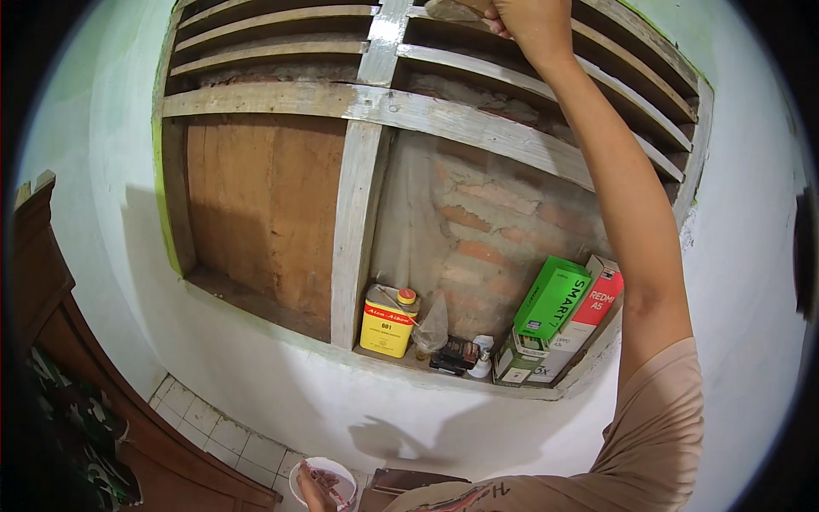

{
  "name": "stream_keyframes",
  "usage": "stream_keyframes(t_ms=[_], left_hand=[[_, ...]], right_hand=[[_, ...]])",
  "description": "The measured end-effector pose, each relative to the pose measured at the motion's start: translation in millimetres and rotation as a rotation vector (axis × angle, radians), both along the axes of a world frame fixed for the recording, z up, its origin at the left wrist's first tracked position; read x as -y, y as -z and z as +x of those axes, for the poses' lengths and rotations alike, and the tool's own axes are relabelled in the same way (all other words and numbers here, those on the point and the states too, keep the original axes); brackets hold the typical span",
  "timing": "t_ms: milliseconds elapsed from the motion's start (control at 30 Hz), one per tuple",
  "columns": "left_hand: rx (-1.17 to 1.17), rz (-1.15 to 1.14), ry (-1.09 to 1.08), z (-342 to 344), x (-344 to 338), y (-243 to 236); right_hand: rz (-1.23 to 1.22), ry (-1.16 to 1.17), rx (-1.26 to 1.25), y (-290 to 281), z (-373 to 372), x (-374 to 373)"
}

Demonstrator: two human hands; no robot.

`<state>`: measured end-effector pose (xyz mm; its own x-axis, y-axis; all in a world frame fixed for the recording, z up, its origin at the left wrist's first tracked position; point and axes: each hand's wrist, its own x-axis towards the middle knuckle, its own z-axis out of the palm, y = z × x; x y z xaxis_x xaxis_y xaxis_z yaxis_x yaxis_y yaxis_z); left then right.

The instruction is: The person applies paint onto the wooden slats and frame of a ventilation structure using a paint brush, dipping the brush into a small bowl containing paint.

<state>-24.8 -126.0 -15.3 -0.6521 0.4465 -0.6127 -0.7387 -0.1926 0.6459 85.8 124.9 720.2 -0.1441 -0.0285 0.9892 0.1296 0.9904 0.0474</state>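
High up, at the top edge, my right hand (522, 19) is closed on what looks like a paintbrush (454, 9), partly cut off by the picture's edge. The brush is against the upper slats of a wooden window frame (478, 121). White wet-looking paint covers the middle post (386, 43) and several right-hand slats, while the left slats (273, 34) show bare wood. Low down, my left hand (313, 492) grips the side of a small white bucket (348, 480). Pinkish-white smears show inside it.
On the frame's lower ledge stand a yellow-and-red can (388, 328), a clear plastic bag (432, 327), a black object (455, 354) and stacked boxes, the top one green (552, 299). A dark wooden furniture piece (128, 384) with camouflage cloth (72, 427) stands at left.
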Motion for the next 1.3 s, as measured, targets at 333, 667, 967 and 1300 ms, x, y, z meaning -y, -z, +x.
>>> stream_keyframes(t_ms=[333,667,967,1300], left_hand=[[-0.014,0.046,0.090,-1,-13,-23],[0.011,0.074,0.133,-1,-14,-23],[-0.023,0.063,0.197,-8,-20,17],[-0.030,0.053,0.214,-2,-44,-1]], right_hand=[[0.158,0.220,-0.068,-2,30,14],[0.105,-0.039,0.005,1,-26,2],[0.171,0.126,0.011,1,28,-1],[0.096,0.343,-0.098,3,111,-1]])
